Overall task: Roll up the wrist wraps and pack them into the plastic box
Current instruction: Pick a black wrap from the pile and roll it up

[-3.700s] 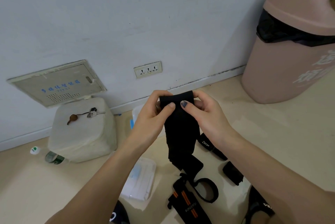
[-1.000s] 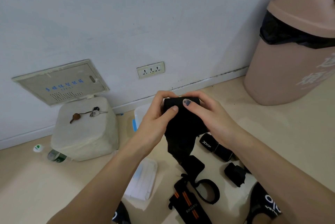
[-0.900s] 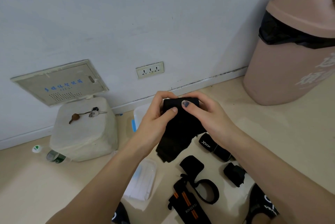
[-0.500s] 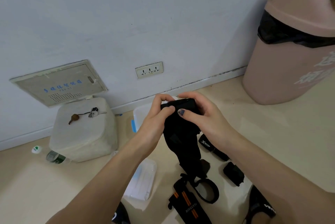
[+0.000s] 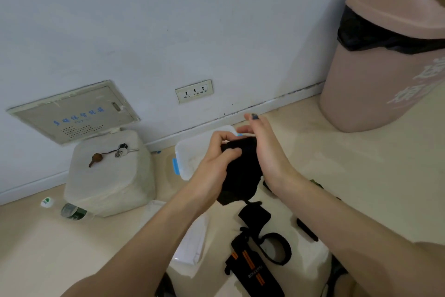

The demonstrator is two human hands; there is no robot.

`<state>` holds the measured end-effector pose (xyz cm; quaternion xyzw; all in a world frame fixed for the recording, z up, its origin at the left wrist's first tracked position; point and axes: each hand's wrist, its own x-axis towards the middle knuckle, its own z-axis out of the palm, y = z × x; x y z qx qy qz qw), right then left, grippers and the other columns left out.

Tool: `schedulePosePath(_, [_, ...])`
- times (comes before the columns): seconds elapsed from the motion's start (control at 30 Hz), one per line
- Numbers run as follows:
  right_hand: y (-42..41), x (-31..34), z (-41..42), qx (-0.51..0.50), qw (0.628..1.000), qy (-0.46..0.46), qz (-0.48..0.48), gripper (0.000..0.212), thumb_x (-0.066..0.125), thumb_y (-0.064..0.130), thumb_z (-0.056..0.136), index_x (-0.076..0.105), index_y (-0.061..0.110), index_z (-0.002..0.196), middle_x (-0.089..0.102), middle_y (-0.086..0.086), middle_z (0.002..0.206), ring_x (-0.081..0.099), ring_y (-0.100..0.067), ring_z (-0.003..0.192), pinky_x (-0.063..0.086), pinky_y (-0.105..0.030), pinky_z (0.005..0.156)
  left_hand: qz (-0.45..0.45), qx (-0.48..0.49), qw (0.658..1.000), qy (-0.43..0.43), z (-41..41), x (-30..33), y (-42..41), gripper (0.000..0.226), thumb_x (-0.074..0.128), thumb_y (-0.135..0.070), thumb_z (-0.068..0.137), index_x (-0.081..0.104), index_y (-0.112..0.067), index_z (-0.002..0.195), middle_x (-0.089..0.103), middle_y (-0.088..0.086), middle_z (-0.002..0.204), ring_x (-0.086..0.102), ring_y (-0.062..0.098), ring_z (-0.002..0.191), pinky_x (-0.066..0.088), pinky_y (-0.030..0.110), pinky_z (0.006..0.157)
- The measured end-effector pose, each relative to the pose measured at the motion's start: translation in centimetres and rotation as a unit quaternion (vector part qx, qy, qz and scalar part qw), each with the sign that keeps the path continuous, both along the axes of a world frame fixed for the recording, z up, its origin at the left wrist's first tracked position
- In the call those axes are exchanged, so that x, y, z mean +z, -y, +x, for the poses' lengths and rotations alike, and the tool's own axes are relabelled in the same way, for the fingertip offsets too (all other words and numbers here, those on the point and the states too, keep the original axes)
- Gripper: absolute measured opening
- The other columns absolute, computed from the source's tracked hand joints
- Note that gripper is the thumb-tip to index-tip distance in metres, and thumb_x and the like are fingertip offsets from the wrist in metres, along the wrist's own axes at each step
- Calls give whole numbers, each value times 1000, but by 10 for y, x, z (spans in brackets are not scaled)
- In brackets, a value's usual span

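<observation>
Left hand (image 5: 218, 154) fingers clenched on soft black wrist wrap (image 5: 240, 171); right hand (image 5: 265, 150) fingers straight, flat against roll.

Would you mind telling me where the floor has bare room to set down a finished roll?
Bare floor lies right of the right hand, toward the pink bin, and at lower left below the white block. It is crowded beneath the hands, where the loose wraps and the box lid lie.
</observation>
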<state>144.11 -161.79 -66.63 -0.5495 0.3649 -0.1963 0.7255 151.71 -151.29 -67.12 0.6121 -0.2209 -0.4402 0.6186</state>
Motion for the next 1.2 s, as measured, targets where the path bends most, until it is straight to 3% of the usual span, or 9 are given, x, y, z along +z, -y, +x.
schedulePosePath(0.17, [14, 8, 4, -46, 998, 1, -42, 22, 39, 44, 108, 55, 29, 110, 61, -4, 118, 65, -24, 112, 52, -42, 99, -30, 13, 999, 40, 19, 1, 1, 20, 57, -20, 85, 56, -29, 102, 67, -1, 90, 66, 20, 80, 50, 30, 64])
schedulePosePath(0.37, [0, -9, -7, 140, 984, -103, -28, 53, 37, 69, 88, 56, 27, 115, 65, -3, 108, 68, -19, 99, 51, -39, 85, -12, -22, 998, 50, 16, -9, -6, 19, 55, -12, 91, 54, -24, 106, 66, -11, 85, 63, 9, 77, 49, 24, 66])
schedulePosePath(0.5, [6, 0, -10, 132, 986, -86, -58, 36, 44, 56, 103, 61, 26, 111, 67, -2, 94, 67, -16, 84, 51, -38, 77, -31, -11, 998, 59, 24, -5, -4, 23, 60, -17, 84, 62, -32, 101, 66, -8, 93, 64, 15, 88, 51, 32, 76])
schedulePosePath(0.6, [8, 3, -13, 129, 985, -55, -102, 29, 51, 50, 103, 66, 26, 108, 74, -5, 100, 75, -22, 94, 59, -46, 88, -53, -4, 996, 67, 27, -2, -5, 23, 61, -14, 85, 63, -32, 100, 66, -6, 95, 62, 18, 93, 50, 37, 82])
schedulePosePath(0.8, [9, 2, -15, 109, 984, 8, -139, 21, 61, 33, 103, 67, 14, 108, 71, -20, 101, 70, -38, 98, 56, -56, 88, -54, -2, 995, 88, 29, -2, -9, 24, 62, -19, 90, 59, -31, 110, 64, -3, 101, 62, 17, 94, 52, 36, 82])
schedulePosePath(0.9, [11, 0, -13, 88, 985, 31, -144, 16, 62, 25, 102, 66, 11, 109, 71, -18, 99, 72, -29, 90, 59, -47, 79, -20, -8, 994, 105, 27, -2, -10, 21, 62, -27, 100, 53, -35, 117, 66, -5, 102, 64, 17, 94, 52, 29, 73])
schedulePosePath(0.97, [13, -1, -14, 87, 984, 44, -147, 12, 63, 23, 102, 66, 14, 110, 71, -15, 100, 72, -27, 89, 60, -41, 76, -10, -16, 994, 103, 27, -1, -10, 23, 61, -32, 100, 53, -33, 121, 69, -3, 107, 68, 18, 102, 55, 33, 78])
schedulePosePath(1.03, [16, -2, -14, 96, 983, 49, -148, 10, 64, 23, 102, 65, 17, 111, 70, -15, 103, 71, -34, 96, 61, -45, 81, -12, -19, 995, 95, 27, 1, -10, 27, 63, -33, 93, 55, -35, 119, 71, -3, 104, 70, 20, 101, 57, 39, 86])
schedulePosePath(1.2, [18, -2, -16, 113, 978, 58, -164, 11, 67, 19, 100, 65, 26, 108, 70, -9, 108, 71, -33, 103, 57, -54, 96, -41, -3, 997, 71, 28, 5, -9, 28, 66, -18, 94, 58, -33, 116, 70, -4, 94, 70, 17, 87, 54, 27, 71])
